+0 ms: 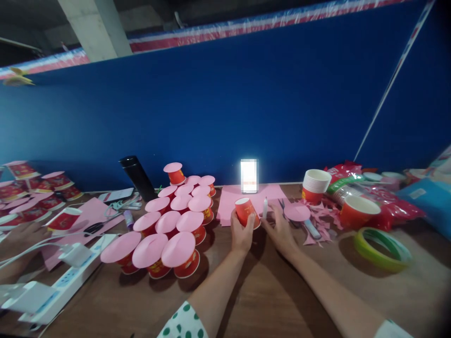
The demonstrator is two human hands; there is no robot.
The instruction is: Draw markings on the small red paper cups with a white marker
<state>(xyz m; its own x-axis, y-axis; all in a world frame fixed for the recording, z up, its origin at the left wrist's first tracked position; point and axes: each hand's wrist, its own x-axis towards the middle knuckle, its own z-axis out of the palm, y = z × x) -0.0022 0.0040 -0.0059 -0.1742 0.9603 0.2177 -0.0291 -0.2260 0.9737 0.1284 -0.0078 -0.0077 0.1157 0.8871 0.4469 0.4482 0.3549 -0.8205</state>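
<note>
My left hand (242,232) is wrapped round a red paper cup (245,212), its pale rim tilted up. Beside it, my right hand (281,233) has thumb and fingers curled at a slim white tube (265,207) with its tip upward; the contact is partly hidden. Pink paper sheets (229,203) lie behind both hands. Just right of my fingers are a pink paper disc (297,212), dark scissors (282,203) and pink scraps (322,216). On the left stand several upturned red cups topped with pink discs (178,249).
A cup stack (316,184), a single cup (359,211), red plastic packaging (391,202) and green tape (382,249) occupy the right. Leftward are a black flask (137,178), a power strip (66,277) with cables and another person's hand (21,249). A bright phone (249,176) stands behind.
</note>
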